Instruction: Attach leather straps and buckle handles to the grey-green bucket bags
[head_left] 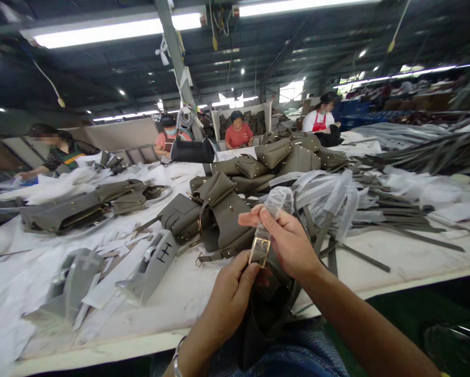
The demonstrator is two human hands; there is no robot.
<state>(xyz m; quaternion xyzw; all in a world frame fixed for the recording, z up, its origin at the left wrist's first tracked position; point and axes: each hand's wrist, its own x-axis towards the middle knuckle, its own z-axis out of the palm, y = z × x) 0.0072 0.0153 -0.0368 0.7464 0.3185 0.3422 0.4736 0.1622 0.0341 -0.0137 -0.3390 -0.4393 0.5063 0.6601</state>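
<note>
My left hand (238, 283) pinches a gold-coloured buckle (260, 250) at its lower edge, thumb in front. Just above it, my right hand (287, 241) grips a strap (279, 203) wrapped in clear plastic film, which runs down to the buckle. Below both hands an olive-brown handbag (272, 303) hangs over the table edge against my lap, partly hidden by my wrists. Close by on the left lie more olive bags (229, 217), and a loose strap end with another buckle (198, 259) rests on the table.
Two grey tape dispensers (150, 267) stand on the white table (179, 309) at the left, among paper scraps. Plastic-wrapped straps (337, 193) are heaped on the right. Olive bags (282, 157) are piled further back. Several people sit across the table, one beside a black bag (193, 151).
</note>
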